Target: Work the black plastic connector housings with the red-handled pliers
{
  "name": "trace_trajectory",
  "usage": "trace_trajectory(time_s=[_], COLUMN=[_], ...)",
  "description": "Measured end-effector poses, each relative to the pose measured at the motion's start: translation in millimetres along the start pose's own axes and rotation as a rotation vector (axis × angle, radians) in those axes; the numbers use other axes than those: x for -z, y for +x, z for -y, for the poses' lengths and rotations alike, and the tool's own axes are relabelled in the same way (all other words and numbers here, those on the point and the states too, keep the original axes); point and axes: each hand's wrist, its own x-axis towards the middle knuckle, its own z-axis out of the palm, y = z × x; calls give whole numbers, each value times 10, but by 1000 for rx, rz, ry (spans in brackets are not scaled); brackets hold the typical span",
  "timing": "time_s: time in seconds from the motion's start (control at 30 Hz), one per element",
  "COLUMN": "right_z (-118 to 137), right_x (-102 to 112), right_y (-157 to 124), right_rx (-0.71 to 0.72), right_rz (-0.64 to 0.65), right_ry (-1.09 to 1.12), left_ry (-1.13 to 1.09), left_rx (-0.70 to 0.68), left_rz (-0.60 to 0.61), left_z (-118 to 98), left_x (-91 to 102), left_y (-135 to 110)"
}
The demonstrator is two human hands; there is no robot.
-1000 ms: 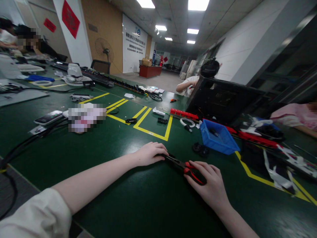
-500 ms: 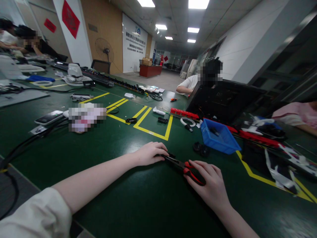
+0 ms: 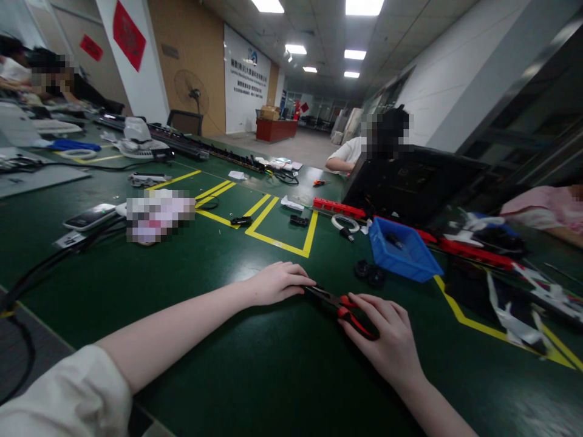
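Observation:
On the green table [image 3: 255, 376] my right hand [image 3: 387, 340] is closed round the red and black handles of a pair of pliers [image 3: 340, 307]. The pliers' dark jaws point left toward my left hand [image 3: 276, 283]. That hand rests palm down with its fingers curled together at the jaw tips, pinching something small and dark that I cannot make out. Both forearms lie low over the table.
A blue plastic bin [image 3: 403, 250] stands behind my right hand, two black round parts [image 3: 370, 273] beside it. A black case [image 3: 410, 182] and red strips [image 3: 339, 208] lie beyond. Yellow tape lines [image 3: 277, 243], a phone [image 3: 88, 216] and cables lie left. Other people sit far left, behind the case and at right.
My left fingers have closed slightly further over the pliers' jaw tips. Otherwise hands and pliers stay where they were.

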Motion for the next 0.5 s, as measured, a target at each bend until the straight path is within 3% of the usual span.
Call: trace_trajectory(time_s=[0.5], right_z=[-4], right_x=[3], right_y=[-7], right_rx=[21], right_rz=[-9], right_ry=[-15], left_ry=[-14], left_rx=[16], left_rz=[7], left_z=[-8], left_x=[5], left_y=[9])
